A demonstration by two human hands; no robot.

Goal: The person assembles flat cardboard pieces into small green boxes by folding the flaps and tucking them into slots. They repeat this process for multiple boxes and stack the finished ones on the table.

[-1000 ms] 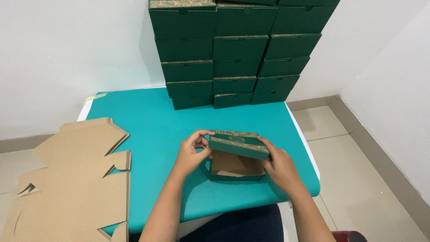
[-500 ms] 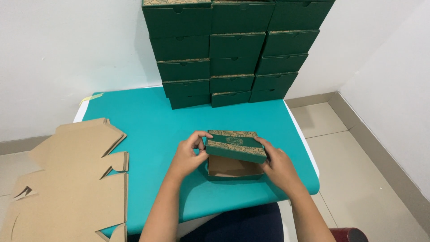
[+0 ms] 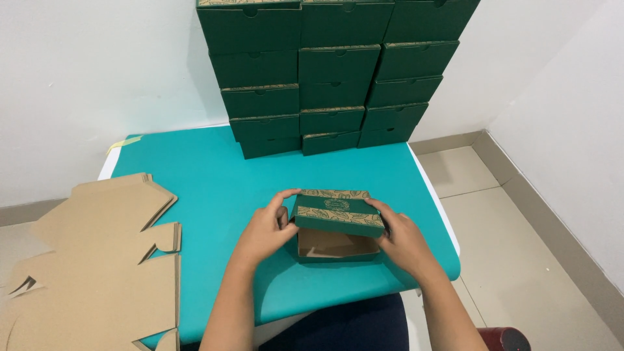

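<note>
A dark green cardboard box (image 3: 338,227) is seen at the lower centre of the frame, on the teal table (image 3: 214,188). Its long axis runs left to right across the picture, so that one short end is presented to each hand. The lid is raised at the front, and the brown inside of the tray is shown beneath it. The left end is gripped by the left hand (image 3: 266,231), thumb on top and fingers curled against the side; the right end is gripped by the right hand (image 3: 403,240), fingers laid over the lid's corner. Both hands are equally near.

One box is being handled. Behind it, at the upper centre, three columns of finished green boxes (image 3: 331,71) are stacked, at least fourteen being counted. At the lower left a pile of flat brown cardboard blanks (image 3: 97,260) is laid; their number cannot be told.
</note>
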